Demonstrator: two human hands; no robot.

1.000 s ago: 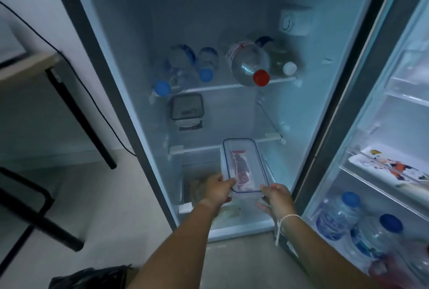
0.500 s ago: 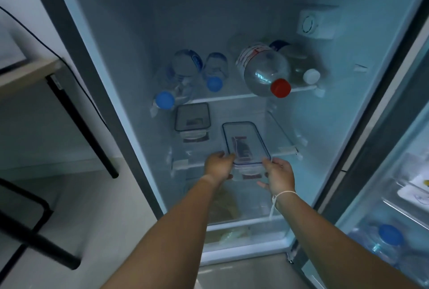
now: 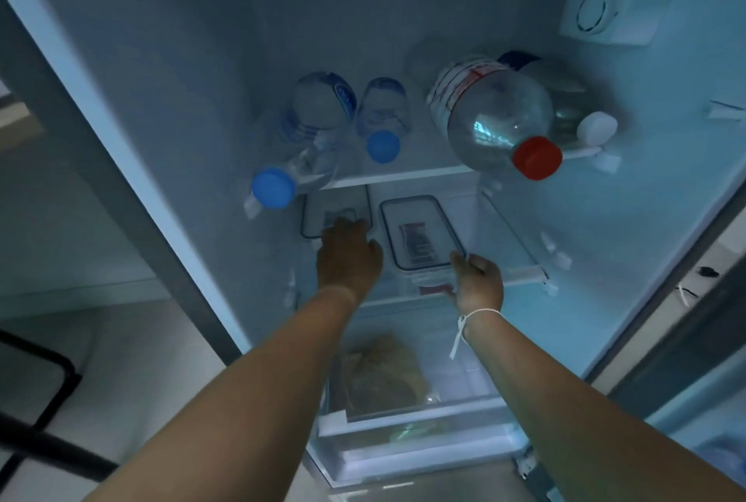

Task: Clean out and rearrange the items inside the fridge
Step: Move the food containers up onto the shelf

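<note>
A clear rectangular container (image 3: 420, 233) with a red packet inside rests on the fridge's middle shelf (image 3: 522, 272). My right hand (image 3: 478, 281) grips its near right corner. To its left stands a square dark-lidded container (image 3: 335, 211). My left hand (image 3: 348, 255) reaches onto that container's near edge, its fingers hidden behind the back of the hand.
On the upper shelf (image 3: 403, 175) lie two blue-capped bottles (image 3: 313, 126), a large red-capped bottle (image 3: 490, 114) and a white-capped one (image 3: 583, 124). Below, a crisper drawer (image 3: 407, 414) holds a brown bag (image 3: 381, 372). A thermostat dial (image 3: 597, 13) sits top right, and a black frame (image 3: 44, 384) stands at left.
Both hands lifted the clear container from low down and slid it onto the middle shelf. My left hand then let go and moved left to the square container. The view has moved closer.
</note>
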